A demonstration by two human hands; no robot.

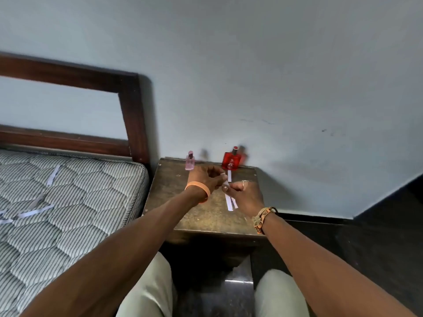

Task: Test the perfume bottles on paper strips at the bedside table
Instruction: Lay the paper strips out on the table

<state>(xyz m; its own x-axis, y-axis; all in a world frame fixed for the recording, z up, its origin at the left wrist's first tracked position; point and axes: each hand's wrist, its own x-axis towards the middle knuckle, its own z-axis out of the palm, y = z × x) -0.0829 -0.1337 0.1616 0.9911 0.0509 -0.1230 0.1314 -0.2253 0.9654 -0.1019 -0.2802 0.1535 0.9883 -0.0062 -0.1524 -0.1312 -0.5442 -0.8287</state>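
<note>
A pale wall (pixel 251 65) fills the upper picture. At the left a striped mattress (pixel 57 213) runs off the frame, its dark wooden headboard (pixel 132 115) cut at the left edge; several paper strips (pixel 53 175) lie loose on the mattress. The brown worktop (pixel 206 216) stands in the corner, its left edge close beside the mattress and its back edge against the wall; its near half and left part are bare, and dark floor (pixel 377 236) opens to its right. Both forearms reach in over pale trousers.

The left hand (pixel 204 177) and right hand (pixel 243 193) meet above the worktop's middle, their fingers pinched together on a small white strip (pixel 226 184) that is mostly hidden between them. Two more strips (pixel 229 204) lie flat under the right hand, partly covered. Another strip (pixel 229 175) lies just in front of the red bottle (pixel 231 160), which stands at the back edge, slightly blurred. The smaller pink bottle (pixel 190 161) stands left of it, just beyond the left hand; whether the hand touches it cannot be told.
</note>
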